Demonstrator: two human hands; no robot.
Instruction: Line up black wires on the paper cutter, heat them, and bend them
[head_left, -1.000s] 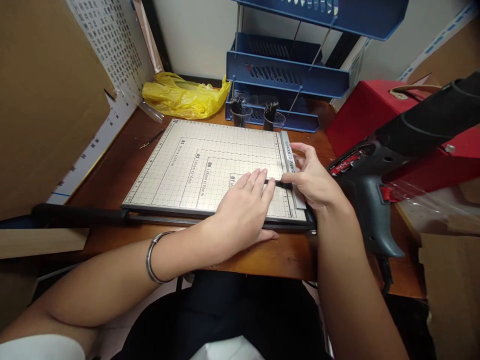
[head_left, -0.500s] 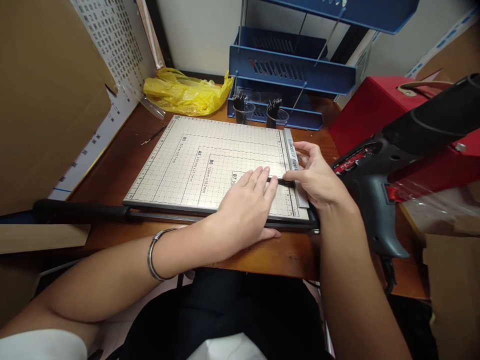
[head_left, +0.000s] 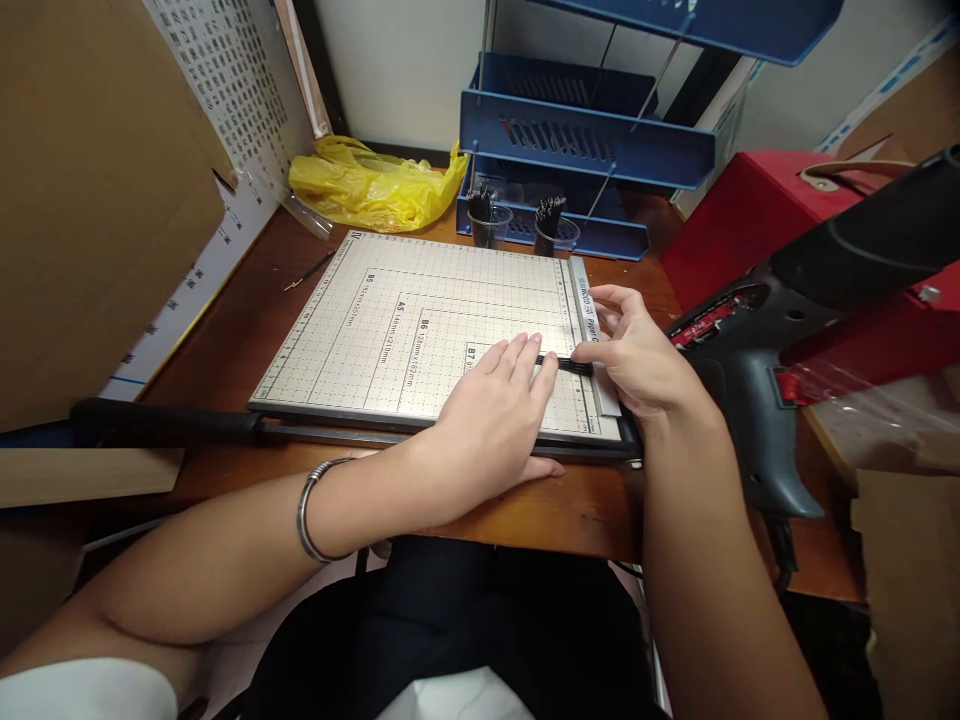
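Observation:
A paper cutter (head_left: 330, 340) with a pale gridded board lies on the table. Close to its right edge is a bundle of thin black strands (head_left: 566, 365), partly hidden by my left hand (head_left: 499, 410). That hand presses down flat, its fingers stretched over the left part of the bundle and its thumb at the board's front edge. My right hand (head_left: 637, 350) is at the metal guide strip (head_left: 589, 310), fingers bent and apart on its far side. Its thumb reaches over the strip to the right end of the bundle. The cutter's black handle (head_left: 165, 422) is lowered along the front.
Behind the board stand two clear cups (head_left: 491, 225) of black strands, beside a blue tiered rack (head_left: 585, 135). A yellow plastic bag (head_left: 375, 185) lies back left. At right are a grey heat gun (head_left: 772, 380) and a red case (head_left: 727, 215). Cardboard (head_left: 97, 190) stands at left.

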